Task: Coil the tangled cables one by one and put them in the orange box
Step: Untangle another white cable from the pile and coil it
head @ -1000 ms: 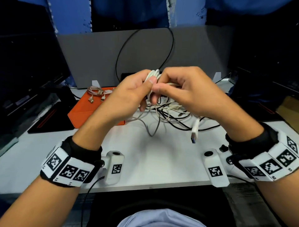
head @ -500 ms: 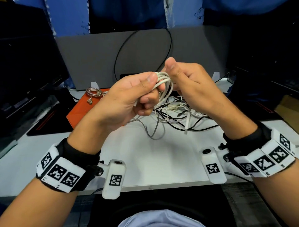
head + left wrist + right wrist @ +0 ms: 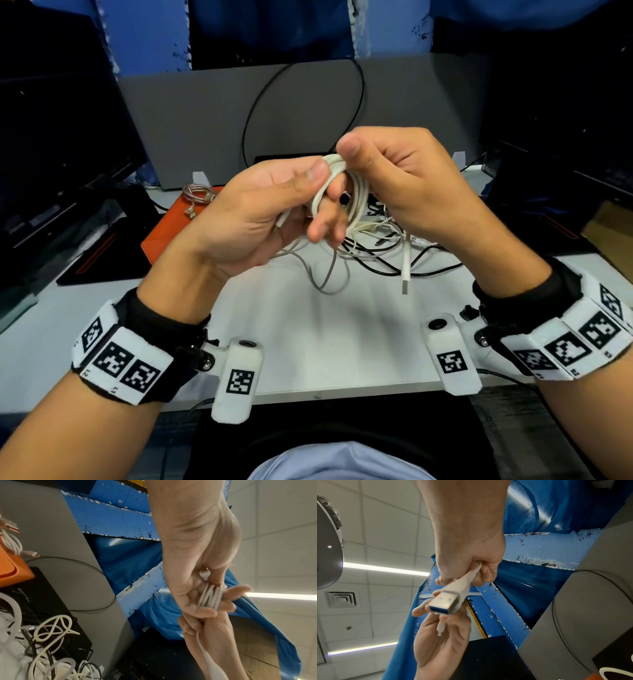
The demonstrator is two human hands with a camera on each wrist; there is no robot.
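Note:
Above the table my left hand (image 3: 301, 202) holds a white cable coil (image 3: 356, 198), loops wound over its fingers and pinned by the thumb. The same coil (image 3: 210, 596) lies across the left fingers in the left wrist view. My right hand (image 3: 383, 164) grips the cable's free end beside the coil; its USB plug (image 3: 405, 274) dangles below, and the USB plug (image 3: 443, 604) shows close up in the right wrist view. A tangle of white, grey and black cables (image 3: 376, 240) lies on the table behind my hands. The orange box (image 3: 164, 236) sits at left with a coiled braided cable (image 3: 198, 197) in it.
A grey board (image 3: 205, 120) stands at the back with a black wire loop (image 3: 301, 109) in front of it. Dark monitors (image 3: 51, 144) flank the white table (image 3: 342, 335) on the left, dark equipment on the right. A black flat device (image 3: 102, 257) lies beside the orange box.
My right hand has swung round the coil, laying another turn over the left fingers. The dangling plug end has shifted left and hangs shorter. Both hands rose slightly.

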